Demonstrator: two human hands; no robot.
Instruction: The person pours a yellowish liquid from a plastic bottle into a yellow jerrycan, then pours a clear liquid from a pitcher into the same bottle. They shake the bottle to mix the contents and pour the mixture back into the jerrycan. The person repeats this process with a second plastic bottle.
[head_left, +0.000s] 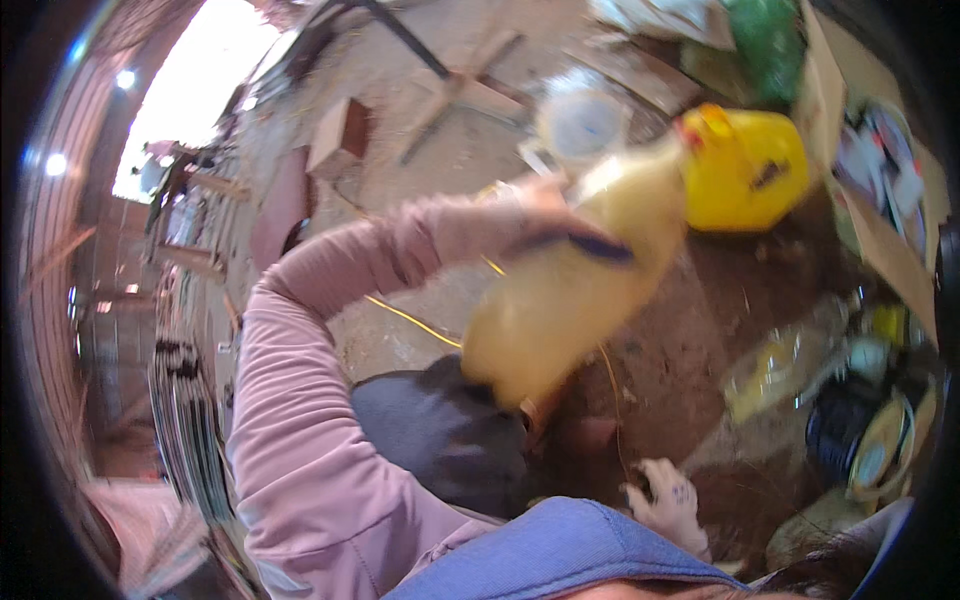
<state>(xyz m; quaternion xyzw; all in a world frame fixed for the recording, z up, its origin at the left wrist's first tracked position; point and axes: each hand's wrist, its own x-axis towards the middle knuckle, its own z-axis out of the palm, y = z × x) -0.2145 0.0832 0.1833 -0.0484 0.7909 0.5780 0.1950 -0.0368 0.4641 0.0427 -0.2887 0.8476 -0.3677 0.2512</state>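
Though blur leaves unclear whether the left hand's (pixel 543 203) fingers grip, pale jug (pixel 575 300): against them, extending rightward; probably stiff, smooth, bulky; best held at neck and base. Right hand (pixel 672 503): fingers loosely curled, apparently holding nothing. Yellow can (pixel 745 185): right of left fingers.

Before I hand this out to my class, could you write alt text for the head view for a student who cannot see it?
A person's left hand holds a motion-blurred, pale yellow container at a slant, its upper end near a bright yellow jug. The right hand appears empty, fingers curled. An open cardboard box is at right.
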